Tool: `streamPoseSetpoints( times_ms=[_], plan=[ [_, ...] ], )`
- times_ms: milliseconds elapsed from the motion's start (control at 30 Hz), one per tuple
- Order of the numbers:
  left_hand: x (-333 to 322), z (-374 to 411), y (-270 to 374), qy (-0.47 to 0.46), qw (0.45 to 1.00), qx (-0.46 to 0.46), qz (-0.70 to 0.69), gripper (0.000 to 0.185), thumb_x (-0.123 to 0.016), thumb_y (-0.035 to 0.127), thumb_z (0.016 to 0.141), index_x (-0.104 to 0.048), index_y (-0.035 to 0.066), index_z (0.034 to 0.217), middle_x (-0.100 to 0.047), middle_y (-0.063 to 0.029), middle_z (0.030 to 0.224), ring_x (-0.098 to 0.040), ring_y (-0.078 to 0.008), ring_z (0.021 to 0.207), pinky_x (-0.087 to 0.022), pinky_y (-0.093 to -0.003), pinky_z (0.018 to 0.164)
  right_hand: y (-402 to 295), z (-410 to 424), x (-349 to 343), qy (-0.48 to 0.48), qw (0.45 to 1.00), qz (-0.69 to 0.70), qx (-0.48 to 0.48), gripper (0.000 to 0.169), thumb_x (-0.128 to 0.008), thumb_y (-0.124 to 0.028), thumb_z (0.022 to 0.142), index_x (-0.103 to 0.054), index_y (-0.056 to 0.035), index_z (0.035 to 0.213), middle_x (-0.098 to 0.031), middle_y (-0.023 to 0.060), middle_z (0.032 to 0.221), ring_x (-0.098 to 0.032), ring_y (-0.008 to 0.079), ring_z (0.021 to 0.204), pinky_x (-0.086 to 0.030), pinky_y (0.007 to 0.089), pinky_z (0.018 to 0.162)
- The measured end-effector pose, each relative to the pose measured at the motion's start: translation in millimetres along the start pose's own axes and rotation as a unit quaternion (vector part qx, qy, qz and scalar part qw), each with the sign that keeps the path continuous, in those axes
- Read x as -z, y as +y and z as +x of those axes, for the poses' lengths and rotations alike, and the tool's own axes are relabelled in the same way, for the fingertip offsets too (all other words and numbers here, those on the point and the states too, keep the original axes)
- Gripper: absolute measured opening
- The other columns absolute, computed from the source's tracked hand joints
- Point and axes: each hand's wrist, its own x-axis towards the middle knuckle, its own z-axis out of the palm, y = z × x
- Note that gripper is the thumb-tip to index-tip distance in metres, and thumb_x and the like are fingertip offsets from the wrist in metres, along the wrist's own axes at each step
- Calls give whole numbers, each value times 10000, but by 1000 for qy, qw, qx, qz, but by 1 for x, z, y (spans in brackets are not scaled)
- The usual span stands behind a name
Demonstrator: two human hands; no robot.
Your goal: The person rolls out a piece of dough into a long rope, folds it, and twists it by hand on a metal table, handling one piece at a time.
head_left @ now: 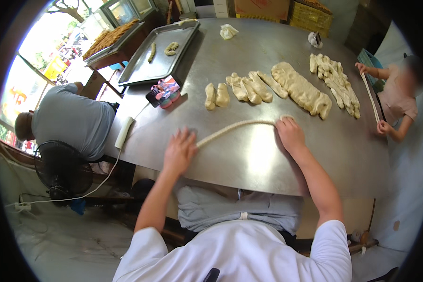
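Note:
A long twisted rope of dough (232, 127) arcs across the metal table (225, 165) between my two hands. Slightly blurred, my left hand (179, 149) lies flat with fingers spread at the rope's left end. Over the right end rests my right hand (289, 132), its fingers together; whether they grip the dough I cannot tell. Beyond the rope lie two short dough pieces (222, 95), a group of longer dough strips (248, 88), a large dough slab (299, 90) and a pile of dough strips (335, 83).
A metal tray (134, 74) holding twisted dough stands back left, near a phone on a colourful stand (164, 92) and a white power strip (124, 132). A crumpled white bag (228, 31) lies farther back. At right, another person (396, 88) holds a dough strand; someone leans at left.

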Motion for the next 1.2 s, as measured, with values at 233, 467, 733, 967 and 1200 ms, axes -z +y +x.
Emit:
streamPoseSetpoints(
  times_ms=[233, 467, 733, 967, 1200],
  plan=[
    [24, 17, 28, -174, 681, 230, -673, 285, -605, 264, 1162, -738, 17, 1207, -788, -61, 1007, -732, -183, 961, -558, -343, 893, -52, 49, 89, -356, 894, 257, 83, 254, -716, -314, 1043, -717, -68, 976, -701, 72, 772, -682, 289, 703, -527, 427, 655],
    [87, 2, -34, -287, 910, 58, -292, 247, -645, 220, 1149, -731, 0, 1077, -679, 10, 893, -617, -94, 853, -520, -319, 756, 165, -63, 130, -188, 878, 369, -241, 157, -728, -209, 1034, -785, -74, 979, -647, -29, 786, -513, 51, 676, -400, 261, 604],
    [5, 42, -48, 12, 977, 167, -133, 246, -753, 347, 1041, -832, 131, 1130, -804, -111, 1168, -789, -319, 1022, -601, -478, 823, 145, -99, 123, -160, 952, 121, -232, 218, -825, -214, 956, -781, -26, 1057, -733, 145, 953, -720, 273, 917, -575, 415, 846],
    [25, 16, -19, -140, 982, 73, -99, 239, -771, 313, 1017, -784, 92, 1107, -775, -152, 1140, -736, -326, 1093, -575, -492, 934, -12, -68, 93, -148, 988, 42, -22, 563, -817, -244, 950, -668, -54, 1459, -690, 195, 1281, -660, 400, 1230, -550, 489, 1056],
    [19, 29, 57, 125, 990, -58, 12, 242, -769, 323, 1015, -779, 96, 1099, -774, -131, 1168, -726, -393, 1074, -575, -496, 955, -108, 28, -32, 14, 979, 73, 189, 450, -800, -318, 952, -715, -23, 1280, -725, 180, 1255, -711, 367, 1191, -597, 456, 989]
  ],
)
